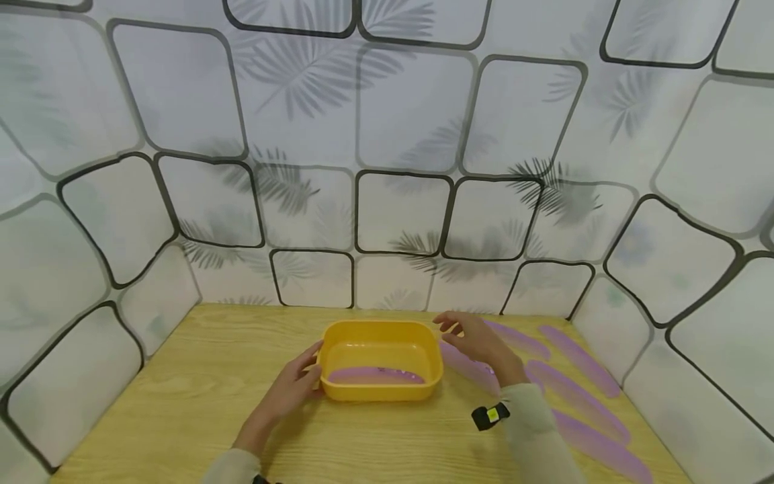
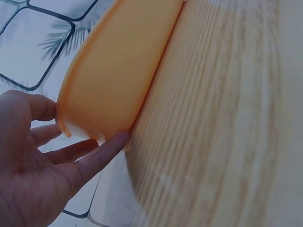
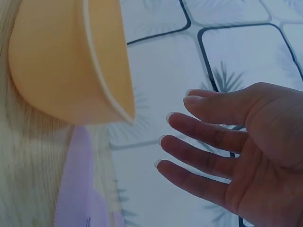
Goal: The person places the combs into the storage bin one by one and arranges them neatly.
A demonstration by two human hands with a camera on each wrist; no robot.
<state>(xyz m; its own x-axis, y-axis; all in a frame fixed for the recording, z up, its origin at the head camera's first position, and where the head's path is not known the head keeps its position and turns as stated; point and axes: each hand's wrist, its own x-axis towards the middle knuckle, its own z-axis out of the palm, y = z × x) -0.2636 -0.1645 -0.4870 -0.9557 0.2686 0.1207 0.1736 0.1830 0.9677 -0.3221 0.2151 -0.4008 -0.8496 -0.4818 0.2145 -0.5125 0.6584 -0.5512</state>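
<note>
A yellow rectangular plastic tub (image 1: pixel 381 394) stands on the wooden table, open side up. Inside it, along the near wall, lies a long purple strip with rounded ends (image 1: pixel 375 376). My left hand (image 1: pixel 293 384) is at the tub's left end; in the left wrist view the fingertips of that hand (image 2: pixel 42 165) touch the orange-looking end wall, fingers spread. Just off the tub's right end hovers my right hand (image 1: pixel 478 341), its fingers loosely bent and holding nothing. The right wrist view shows a gap between the right hand (image 3: pixel 222 151) and the tub (image 3: pixel 61 66).
Several more long purple strips (image 1: pixel 583 396) lie on the table to the right, one partly under my right forearm. Pale patterned wall covering (image 1: pixel 399 208) closes in the back and both sides. Wood-grain tabletop (image 1: pixel 375 444) shows in front of the tub.
</note>
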